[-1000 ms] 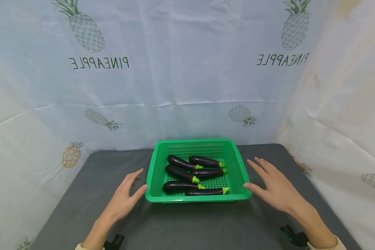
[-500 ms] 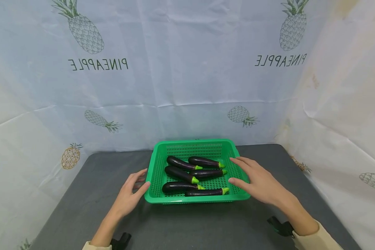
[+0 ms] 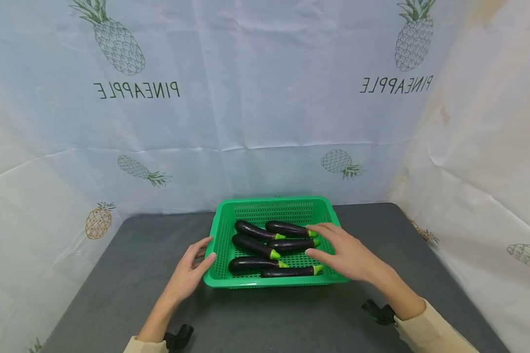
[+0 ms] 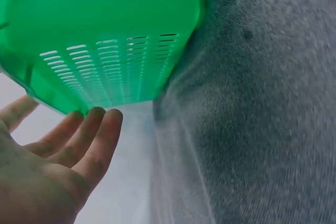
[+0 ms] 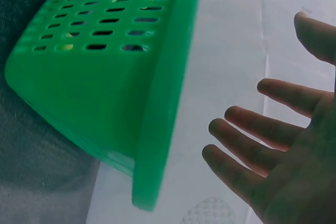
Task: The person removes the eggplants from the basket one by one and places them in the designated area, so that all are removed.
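A green plastic basket (image 3: 287,281) with slotted walls stands on the dark grey table, holding several dark purple eggplants (image 3: 252,245) with bright green stem ends. At its left rim is my left hand (image 3: 186,274), the thumb tip at the rim's edge and the other fingers outside; the left wrist view has these fingers (image 4: 102,142) nearly straight by the basket wall. My right hand (image 3: 351,254) reaches over the right rim, above the stem ends of the right-hand eggplants. Its fingers (image 5: 244,153) are spread and hold nothing in the right wrist view.
The grey table (image 3: 265,318) extends around the basket. Behind and beside it hangs a pale cloth (image 3: 274,98) printed with pineapples and mirrored lettering. Black straps (image 3: 179,338) sit at both wrists, next to light sleeves (image 3: 433,331).
My right hand has moved left from outside the right rim to above the eggplants. The left hand has shifted slightly right, its thumb now at the left rim. The basket stays put.
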### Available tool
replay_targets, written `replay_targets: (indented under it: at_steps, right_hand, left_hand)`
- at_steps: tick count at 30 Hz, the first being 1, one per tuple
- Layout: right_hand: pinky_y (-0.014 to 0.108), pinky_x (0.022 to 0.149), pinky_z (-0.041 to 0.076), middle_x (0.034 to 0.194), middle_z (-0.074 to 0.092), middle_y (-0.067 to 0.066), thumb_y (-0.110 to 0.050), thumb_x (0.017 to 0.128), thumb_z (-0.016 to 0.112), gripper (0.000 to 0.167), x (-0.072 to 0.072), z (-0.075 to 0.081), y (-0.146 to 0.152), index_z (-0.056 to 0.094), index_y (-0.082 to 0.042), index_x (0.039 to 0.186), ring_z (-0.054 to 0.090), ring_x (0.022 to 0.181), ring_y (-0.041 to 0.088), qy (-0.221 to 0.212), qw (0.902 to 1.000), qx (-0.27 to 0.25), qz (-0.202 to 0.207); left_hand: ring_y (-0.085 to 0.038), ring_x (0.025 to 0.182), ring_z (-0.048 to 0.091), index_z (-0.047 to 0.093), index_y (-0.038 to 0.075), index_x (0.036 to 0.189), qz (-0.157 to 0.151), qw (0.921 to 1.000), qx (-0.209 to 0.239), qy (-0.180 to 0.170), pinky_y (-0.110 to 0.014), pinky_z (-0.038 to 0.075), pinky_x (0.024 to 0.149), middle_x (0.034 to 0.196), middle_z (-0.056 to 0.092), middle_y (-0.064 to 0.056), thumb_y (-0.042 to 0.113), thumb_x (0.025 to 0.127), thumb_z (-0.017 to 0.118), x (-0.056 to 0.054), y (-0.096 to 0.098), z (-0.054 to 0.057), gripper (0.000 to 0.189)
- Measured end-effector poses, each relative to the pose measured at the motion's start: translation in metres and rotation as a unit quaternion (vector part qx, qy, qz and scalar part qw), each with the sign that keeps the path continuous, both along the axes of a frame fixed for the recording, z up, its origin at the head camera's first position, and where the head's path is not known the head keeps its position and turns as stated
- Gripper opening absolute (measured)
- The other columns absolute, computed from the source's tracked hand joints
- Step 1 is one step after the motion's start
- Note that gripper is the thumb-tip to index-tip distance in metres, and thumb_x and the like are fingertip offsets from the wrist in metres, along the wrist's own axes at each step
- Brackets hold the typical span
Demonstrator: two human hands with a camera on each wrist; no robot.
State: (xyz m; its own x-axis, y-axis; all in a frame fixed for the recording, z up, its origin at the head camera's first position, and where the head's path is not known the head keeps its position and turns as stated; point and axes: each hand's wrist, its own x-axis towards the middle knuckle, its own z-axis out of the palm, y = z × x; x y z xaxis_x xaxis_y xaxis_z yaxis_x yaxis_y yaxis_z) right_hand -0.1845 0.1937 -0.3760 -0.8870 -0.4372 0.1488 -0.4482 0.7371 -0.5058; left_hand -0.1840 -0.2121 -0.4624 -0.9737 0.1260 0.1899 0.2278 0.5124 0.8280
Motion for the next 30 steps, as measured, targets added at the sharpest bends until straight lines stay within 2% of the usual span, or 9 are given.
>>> replay_targets:
  at_steps: [8,14,17,24,30]
  right_hand:
    - [0.059,0.106,0.042,0.151,0.048,0.004,-0.061,0.098,0.058,0.067,-0.009,-0.003,-0.011,0.051,-0.02,0.151,0.049,0.137,0.029,-0.043,0.9983,-0.032,0.022]
    - [0.055,0.099,0.047,0.146,0.052,0.003,-0.056,0.1,0.059,0.06,-0.017,-0.007,-0.02,0.053,-0.021,0.148,0.053,0.129,0.028,-0.064,0.9955,-0.053,0.047]
    - [0.053,0.098,0.047,0.144,0.053,0.003,-0.053,0.1,0.06,0.057,-0.022,-0.01,-0.025,0.055,-0.02,0.147,0.054,0.124,0.026,-0.079,0.993,-0.065,0.06]
    - [0.053,0.1,0.046,0.14,0.056,0.008,-0.047,0.102,0.06,0.056,-0.03,-0.02,-0.031,0.055,-0.012,0.145,0.055,0.122,0.033,-0.108,0.9861,-0.079,0.099]
    - [0.051,0.097,0.048,0.134,0.058,0.011,-0.043,0.102,0.062,0.055,-0.036,-0.027,-0.037,0.056,-0.006,0.143,0.056,0.121,0.034,-0.144,0.9792,-0.083,0.117]
  left_hand:
    - [-0.033,0.128,0.054,0.041,0.016,0.155,-0.001,0.9996,0.027,-0.011,-0.053,0.049,0.099,0.145,0.046,-0.015,0.037,0.106,0.056,-0.004,0.001,-0.002,0.055]
    - [-0.032,0.126,0.055,0.04,0.017,0.155,-0.009,0.9975,0.059,-0.039,-0.046,0.051,0.095,0.147,0.046,-0.015,0.036,0.106,0.057,-0.007,0.005,-0.002,0.056]
    - [-0.034,0.128,0.055,0.04,0.018,0.155,-0.011,0.9963,0.072,-0.046,-0.047,0.051,0.096,0.148,0.047,-0.016,0.036,0.106,0.057,-0.007,0.007,0.0,0.055]
    - [-0.037,0.135,0.05,0.041,0.019,0.155,-0.019,0.995,0.09,-0.04,-0.051,0.05,0.098,0.152,0.046,-0.018,0.034,0.106,0.058,-0.009,0.007,-0.002,0.054]
    - [-0.038,0.141,0.044,0.043,0.021,0.154,-0.026,0.9955,0.087,-0.028,-0.059,0.046,0.102,0.158,0.039,-0.013,0.033,0.105,0.06,-0.012,0.006,-0.005,0.054]
